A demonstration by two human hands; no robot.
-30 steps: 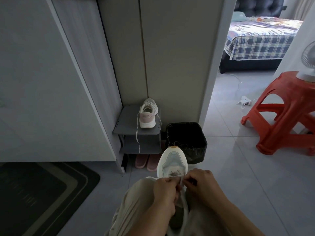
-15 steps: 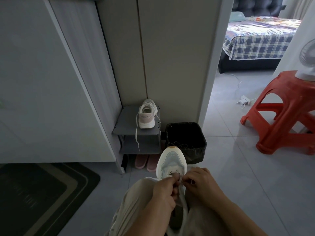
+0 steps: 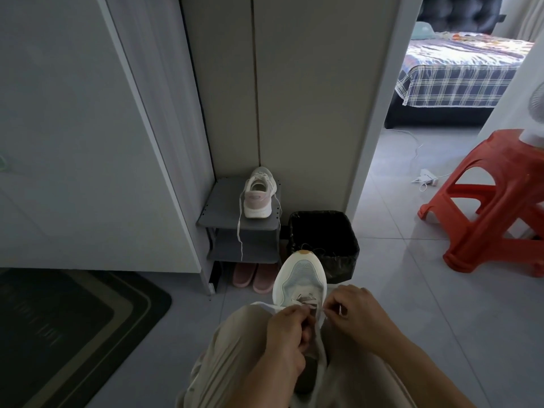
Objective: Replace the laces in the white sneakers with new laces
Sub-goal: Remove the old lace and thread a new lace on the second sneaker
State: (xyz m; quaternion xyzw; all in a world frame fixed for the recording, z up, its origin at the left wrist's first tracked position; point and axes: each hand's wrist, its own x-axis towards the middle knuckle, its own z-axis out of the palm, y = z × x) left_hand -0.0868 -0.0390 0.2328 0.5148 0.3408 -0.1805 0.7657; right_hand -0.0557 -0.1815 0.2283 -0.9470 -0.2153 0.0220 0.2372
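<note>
Lap sneaker (image 3: 300, 278) has just the toe rows laced, left hand (image 3: 287, 328) and right hand (image 3: 359, 316) each pinching the lace (image 3: 306, 298). I'd say the second sneaker (image 3: 259, 195) at the shelf's (image 3: 220, 213) right edge isn't finished either.

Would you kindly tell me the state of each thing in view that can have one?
Near sneaker: toe pointing away, lace threaded near the toe.
Lace: pinched by both hands.
Left hand: pinching the lace.
Right hand: pinching the lace.
Second sneaker: upright on the shelf, lace hanging loose.
Bin: open, bag-lined.
</note>
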